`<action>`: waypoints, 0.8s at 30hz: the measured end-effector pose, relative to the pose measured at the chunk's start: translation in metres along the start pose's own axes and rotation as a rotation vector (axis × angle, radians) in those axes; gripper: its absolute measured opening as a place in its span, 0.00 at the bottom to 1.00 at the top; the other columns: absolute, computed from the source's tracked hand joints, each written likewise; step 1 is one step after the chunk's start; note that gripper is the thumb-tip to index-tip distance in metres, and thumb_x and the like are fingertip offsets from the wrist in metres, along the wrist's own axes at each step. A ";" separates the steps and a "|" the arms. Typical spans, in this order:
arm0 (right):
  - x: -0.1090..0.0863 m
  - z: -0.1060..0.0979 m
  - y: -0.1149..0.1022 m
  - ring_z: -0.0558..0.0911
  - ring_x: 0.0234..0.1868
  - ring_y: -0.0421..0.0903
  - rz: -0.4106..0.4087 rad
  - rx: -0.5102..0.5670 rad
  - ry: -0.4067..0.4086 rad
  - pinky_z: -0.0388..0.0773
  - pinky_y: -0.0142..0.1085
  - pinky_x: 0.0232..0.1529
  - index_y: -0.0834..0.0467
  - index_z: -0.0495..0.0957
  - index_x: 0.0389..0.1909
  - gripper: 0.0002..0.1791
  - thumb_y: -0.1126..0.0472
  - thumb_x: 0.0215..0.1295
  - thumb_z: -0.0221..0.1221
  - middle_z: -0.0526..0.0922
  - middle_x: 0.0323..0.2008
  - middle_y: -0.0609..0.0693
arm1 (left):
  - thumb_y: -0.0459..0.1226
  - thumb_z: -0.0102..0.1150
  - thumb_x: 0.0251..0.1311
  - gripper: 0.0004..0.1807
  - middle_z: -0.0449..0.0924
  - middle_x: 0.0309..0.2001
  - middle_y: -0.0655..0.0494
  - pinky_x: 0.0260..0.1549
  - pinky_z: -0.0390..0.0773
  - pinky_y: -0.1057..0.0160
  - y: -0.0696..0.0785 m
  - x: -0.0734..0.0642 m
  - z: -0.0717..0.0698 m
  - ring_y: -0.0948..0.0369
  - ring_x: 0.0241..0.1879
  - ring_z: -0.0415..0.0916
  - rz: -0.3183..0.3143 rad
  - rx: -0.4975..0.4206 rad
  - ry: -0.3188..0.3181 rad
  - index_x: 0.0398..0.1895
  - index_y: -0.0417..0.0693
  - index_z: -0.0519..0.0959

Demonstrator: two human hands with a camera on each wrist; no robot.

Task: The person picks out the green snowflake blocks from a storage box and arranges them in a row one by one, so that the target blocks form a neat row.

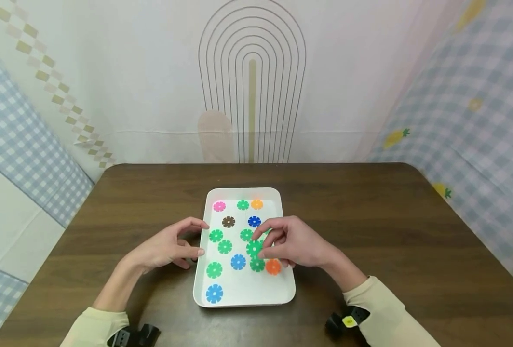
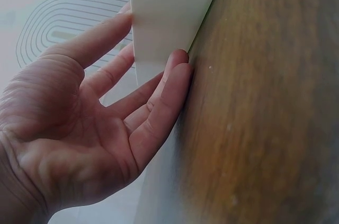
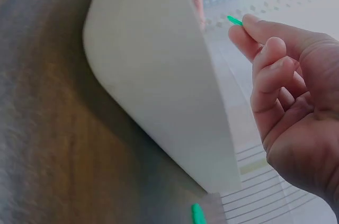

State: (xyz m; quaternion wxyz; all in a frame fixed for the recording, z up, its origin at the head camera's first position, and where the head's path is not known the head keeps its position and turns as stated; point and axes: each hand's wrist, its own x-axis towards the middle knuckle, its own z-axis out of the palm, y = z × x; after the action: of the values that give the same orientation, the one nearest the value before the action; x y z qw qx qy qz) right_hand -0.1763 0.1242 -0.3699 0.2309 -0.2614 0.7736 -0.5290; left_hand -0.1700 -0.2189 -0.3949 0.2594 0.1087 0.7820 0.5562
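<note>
A white tray holds several notched plastic discs, among them a brown disc, a dark blue disc and an orange disc. Above the tray's right half, my right hand pinches a green notched disc between thumb and index finger, the other fingers curled in. My left hand rests against the tray's left side. Its thumb and index fingertip touch the rim, while the lower fingers lie along the outer wall, fairly straight.
The tray stands on a dark wooden table. A patterned cloth hangs behind the table and along both sides. In the right wrist view, another green piece shows near the tray's corner; what it lies on I cannot tell.
</note>
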 end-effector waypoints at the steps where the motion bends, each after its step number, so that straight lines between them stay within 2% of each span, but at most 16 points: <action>1: 0.000 -0.002 -0.001 0.72 0.15 0.43 0.001 0.006 0.009 0.71 0.30 0.17 0.54 0.85 0.51 0.16 0.62 0.64 0.74 0.89 0.34 0.64 | 0.37 0.71 0.67 0.35 0.61 0.75 0.34 0.38 0.88 0.50 0.000 0.000 -0.001 0.52 0.43 0.85 0.004 0.001 0.003 0.73 0.45 0.66; 8: -0.006 -0.016 -0.003 0.74 0.13 0.46 -0.014 -0.005 0.080 0.72 0.32 0.15 0.55 0.84 0.52 0.18 0.60 0.63 0.75 0.91 0.34 0.56 | 0.37 0.72 0.67 0.35 0.61 0.75 0.34 0.38 0.87 0.51 0.000 -0.001 0.001 0.52 0.42 0.84 0.004 -0.008 0.003 0.73 0.45 0.66; 12: -0.010 -0.025 -0.001 0.74 0.13 0.46 -0.007 -0.014 0.144 0.72 0.33 0.14 0.56 0.83 0.52 0.19 0.60 0.62 0.75 0.91 0.34 0.58 | 0.37 0.72 0.67 0.34 0.61 0.75 0.34 0.38 0.87 0.51 -0.001 -0.001 0.002 0.52 0.42 0.84 0.002 -0.013 0.006 0.73 0.45 0.67; 17: -0.015 -0.038 0.003 0.74 0.13 0.46 0.006 -0.004 0.212 0.71 0.33 0.15 0.56 0.83 0.53 0.20 0.59 0.63 0.75 0.89 0.37 0.66 | 0.37 0.72 0.67 0.34 0.62 0.75 0.35 0.38 0.87 0.51 -0.002 -0.001 0.003 0.52 0.42 0.84 -0.001 -0.011 0.018 0.72 0.46 0.67; 24: -0.026 -0.054 0.015 0.74 0.15 0.45 0.053 -0.023 0.290 0.74 0.34 0.17 0.56 0.82 0.55 0.21 0.57 0.64 0.75 0.89 0.39 0.67 | 0.39 0.73 0.66 0.35 0.61 0.74 0.34 0.38 0.87 0.51 -0.003 -0.002 0.002 0.52 0.43 0.84 0.002 -0.012 0.014 0.72 0.45 0.67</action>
State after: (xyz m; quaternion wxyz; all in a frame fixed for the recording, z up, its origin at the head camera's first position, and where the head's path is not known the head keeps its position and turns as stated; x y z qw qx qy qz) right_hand -0.1934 0.1830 -0.3638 0.1276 -0.1645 0.8115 -0.5460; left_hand -0.1669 -0.2193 -0.3981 0.2543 0.1039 0.7803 0.5619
